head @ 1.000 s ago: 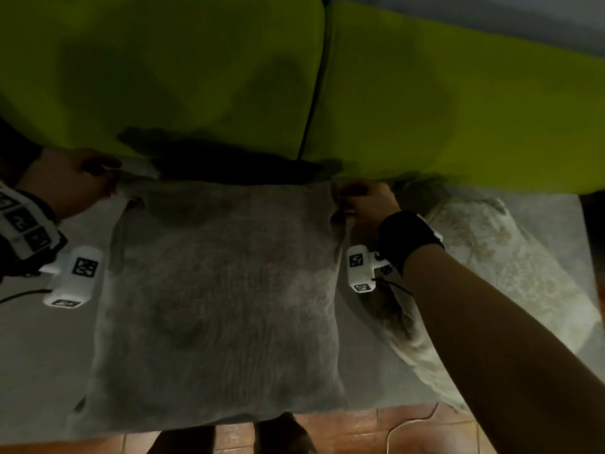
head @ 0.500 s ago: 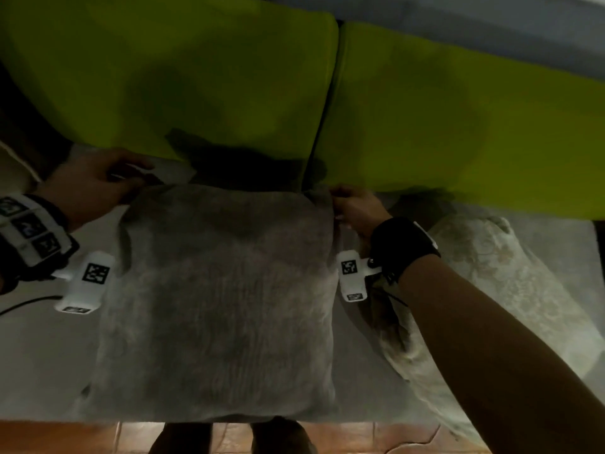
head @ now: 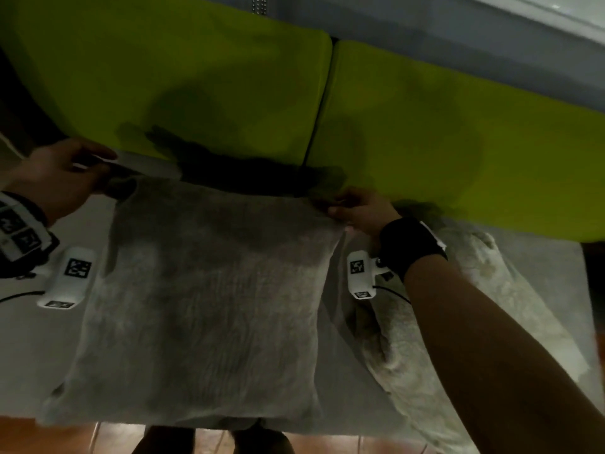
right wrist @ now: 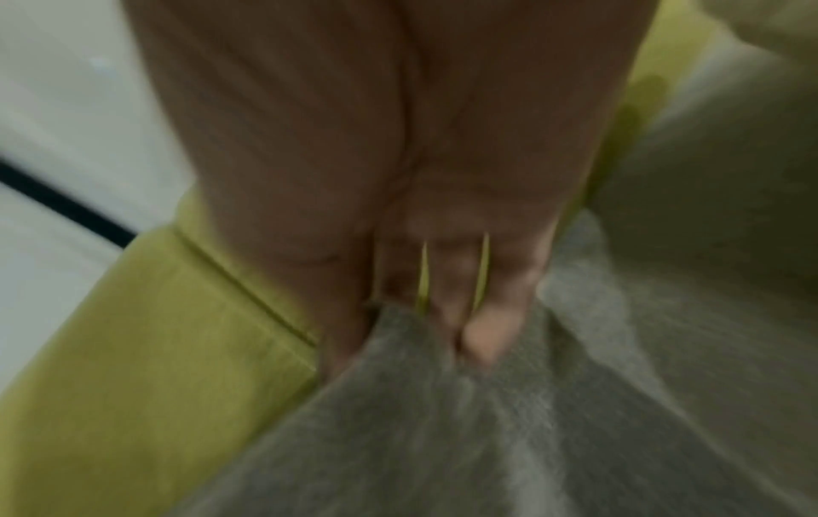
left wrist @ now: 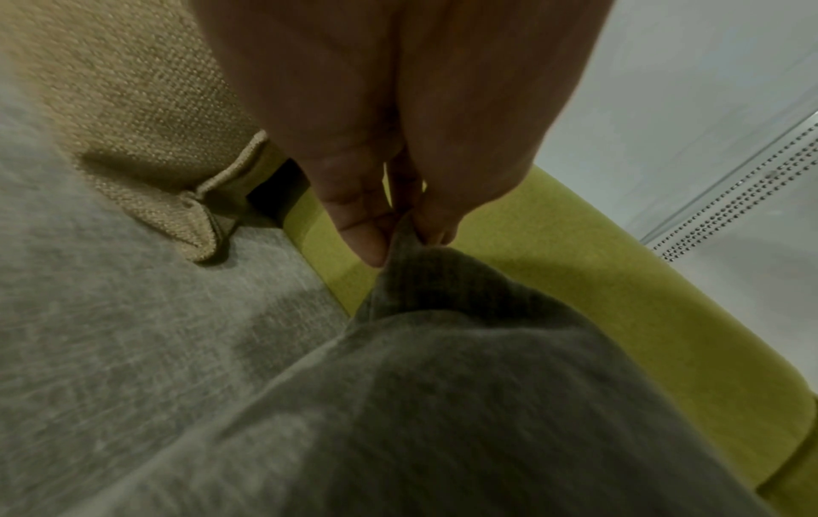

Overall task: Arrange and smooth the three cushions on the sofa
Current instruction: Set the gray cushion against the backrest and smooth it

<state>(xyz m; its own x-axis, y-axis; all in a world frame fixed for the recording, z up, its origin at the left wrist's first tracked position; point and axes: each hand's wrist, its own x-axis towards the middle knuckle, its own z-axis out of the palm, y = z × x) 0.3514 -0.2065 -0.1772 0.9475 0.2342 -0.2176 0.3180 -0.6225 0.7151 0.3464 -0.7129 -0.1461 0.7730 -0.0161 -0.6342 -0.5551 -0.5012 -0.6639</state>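
Grey cushion (head: 203, 303): lying flat on sofa seat (head: 29, 339), its top edge now nearing the green backrest (head: 196, 80). Left hand (head: 62, 178) and right hand (head: 360, 211) are pinching its top corners. Patterned cushion (head: 491, 306) is lying beside it, awaiting arrangement.

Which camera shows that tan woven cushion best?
The left wrist view: the tan woven cushion fills its upper left, with weave and corner seam sharp, lying on the grey seat. The head view catches at most a sliver at its left edge, and the right wrist view shows none of it.
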